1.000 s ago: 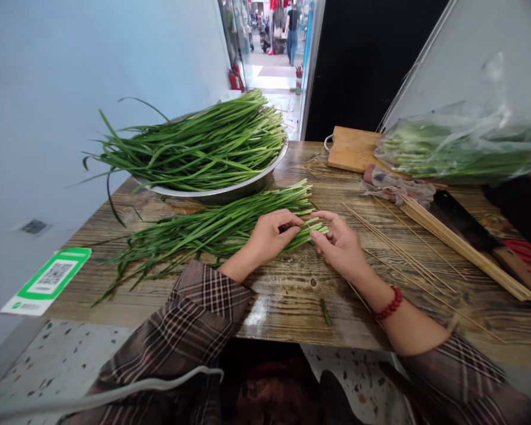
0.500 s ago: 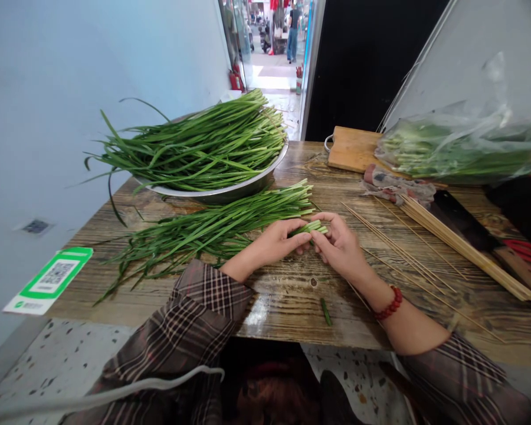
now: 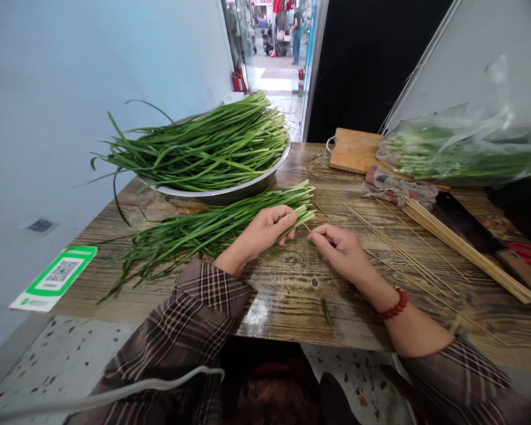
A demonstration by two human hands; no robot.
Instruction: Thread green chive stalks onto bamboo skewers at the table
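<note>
My left hand (image 3: 269,233) is closed around a small bunch of garlic chives (image 3: 304,215), pale cut ends pointing right. Just to the right, my right hand (image 3: 338,248) is pinched on a thin bamboo skewer (image 3: 307,228), of which only a short length shows by the fingertips. A bit of dark green also shows under those fingertips. Whether the skewer touches the bunch I cannot tell. Behind my left hand lies a loose pile of garlic chives (image 3: 194,227) on the wooden table (image 3: 274,301). A short green scrap (image 3: 326,311) rests near the front edge.
A metal basin (image 3: 230,193) heaped with chives stands at the back left. On the right are loose skewers (image 3: 393,248), a skewer bundle (image 3: 464,248), a cleaver (image 3: 469,221), a cutting board (image 3: 354,150) and a plastic bag of greens (image 3: 464,147). A QR card (image 3: 57,277) sits left.
My hands were together at the bunch's cut ends. They have come apart: the left has drawn slightly left with the chives, the right slightly down and right, exposing the skewer between them.
</note>
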